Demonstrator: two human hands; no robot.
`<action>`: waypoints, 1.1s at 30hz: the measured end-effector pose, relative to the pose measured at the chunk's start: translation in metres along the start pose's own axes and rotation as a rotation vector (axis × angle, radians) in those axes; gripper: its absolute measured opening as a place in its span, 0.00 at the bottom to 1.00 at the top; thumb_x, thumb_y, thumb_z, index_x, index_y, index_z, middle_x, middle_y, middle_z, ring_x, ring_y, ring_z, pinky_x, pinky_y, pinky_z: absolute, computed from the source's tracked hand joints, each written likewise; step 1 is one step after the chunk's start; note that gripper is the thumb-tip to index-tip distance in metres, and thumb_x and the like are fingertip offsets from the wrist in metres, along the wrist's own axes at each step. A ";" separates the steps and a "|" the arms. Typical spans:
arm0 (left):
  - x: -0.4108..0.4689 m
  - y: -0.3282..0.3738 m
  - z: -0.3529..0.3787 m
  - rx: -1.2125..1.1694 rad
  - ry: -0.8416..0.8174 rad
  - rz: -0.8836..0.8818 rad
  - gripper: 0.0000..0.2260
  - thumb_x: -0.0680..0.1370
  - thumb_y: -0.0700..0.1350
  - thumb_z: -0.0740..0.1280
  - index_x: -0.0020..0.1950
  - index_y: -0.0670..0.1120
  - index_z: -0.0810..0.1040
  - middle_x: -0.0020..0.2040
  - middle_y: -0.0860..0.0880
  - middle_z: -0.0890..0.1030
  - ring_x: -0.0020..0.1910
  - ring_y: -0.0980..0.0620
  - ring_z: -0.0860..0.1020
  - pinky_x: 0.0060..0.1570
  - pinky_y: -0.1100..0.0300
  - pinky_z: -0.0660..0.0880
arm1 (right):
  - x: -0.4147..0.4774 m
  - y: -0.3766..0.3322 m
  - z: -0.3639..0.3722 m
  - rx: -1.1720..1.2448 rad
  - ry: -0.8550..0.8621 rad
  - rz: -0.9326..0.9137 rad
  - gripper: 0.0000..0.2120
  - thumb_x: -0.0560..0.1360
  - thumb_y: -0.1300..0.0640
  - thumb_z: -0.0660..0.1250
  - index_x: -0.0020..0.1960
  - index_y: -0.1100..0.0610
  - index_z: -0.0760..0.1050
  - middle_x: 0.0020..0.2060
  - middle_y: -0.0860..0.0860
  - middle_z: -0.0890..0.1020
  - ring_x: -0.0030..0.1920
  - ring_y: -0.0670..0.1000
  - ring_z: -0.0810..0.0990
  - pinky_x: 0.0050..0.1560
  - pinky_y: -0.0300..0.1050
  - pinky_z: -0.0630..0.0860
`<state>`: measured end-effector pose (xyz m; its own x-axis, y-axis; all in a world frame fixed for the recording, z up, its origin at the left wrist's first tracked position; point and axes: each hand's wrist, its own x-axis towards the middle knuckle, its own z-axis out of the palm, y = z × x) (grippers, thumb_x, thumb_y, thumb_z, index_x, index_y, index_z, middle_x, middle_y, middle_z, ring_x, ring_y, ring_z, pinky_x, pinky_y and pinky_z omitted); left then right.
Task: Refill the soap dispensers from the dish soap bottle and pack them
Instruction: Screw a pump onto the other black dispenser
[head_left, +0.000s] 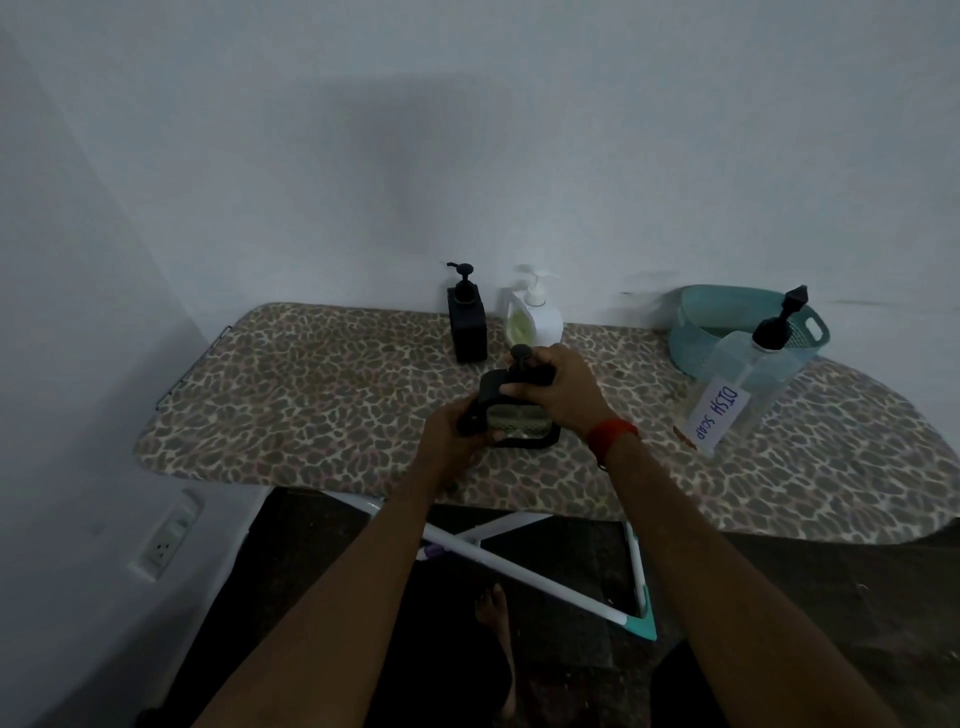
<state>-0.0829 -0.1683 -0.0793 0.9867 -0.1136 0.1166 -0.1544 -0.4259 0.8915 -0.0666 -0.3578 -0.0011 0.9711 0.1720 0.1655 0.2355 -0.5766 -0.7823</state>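
1. Bracing the black-framed dispenser (519, 415) on the ironing board (311, 415), the left hand (452, 431) wraps its side so it cannot turn.
2. The right hand (558, 387) closes over the pump top (521, 356), probably to unscrew it for refilling.
3. The dish soap bottle (737, 384) waits right, near the teal basket (727, 317).
4. The black dispenser (467, 327) and white dispenser (535, 317) stand behind.

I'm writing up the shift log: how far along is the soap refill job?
Nothing looks packed: the teal basket holds no dispensers. Both hands, left and right, grip a black-framed dispenser. The black and white dispensers and the dish soap bottle stand untouched.
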 end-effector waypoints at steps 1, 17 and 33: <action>0.000 0.000 0.000 0.000 -0.001 -0.001 0.24 0.71 0.40 0.77 0.66 0.44 0.77 0.52 0.50 0.82 0.44 0.67 0.77 0.42 0.75 0.72 | 0.000 0.001 -0.001 -0.003 0.000 0.013 0.22 0.67 0.50 0.80 0.53 0.63 0.81 0.48 0.60 0.78 0.49 0.58 0.79 0.55 0.56 0.77; -0.005 0.004 -0.003 0.013 0.016 0.013 0.25 0.70 0.43 0.78 0.66 0.47 0.78 0.56 0.49 0.84 0.52 0.58 0.81 0.52 0.67 0.77 | -0.021 -0.006 0.022 0.136 0.378 0.112 0.27 0.60 0.48 0.84 0.36 0.62 0.69 0.32 0.53 0.71 0.33 0.49 0.71 0.32 0.36 0.69; -0.004 0.014 0.004 0.085 0.011 -0.058 0.26 0.71 0.48 0.75 0.68 0.46 0.76 0.59 0.46 0.82 0.56 0.47 0.80 0.56 0.56 0.75 | -0.012 -0.013 -0.027 -0.372 -0.180 0.028 0.17 0.68 0.53 0.77 0.52 0.60 0.80 0.41 0.54 0.80 0.43 0.55 0.79 0.39 0.41 0.71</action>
<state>-0.0888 -0.1780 -0.0688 0.9945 -0.0766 0.0712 -0.1004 -0.5066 0.8563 -0.0798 -0.3740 0.0231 0.9628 0.2698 0.0138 0.2391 -0.8269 -0.5091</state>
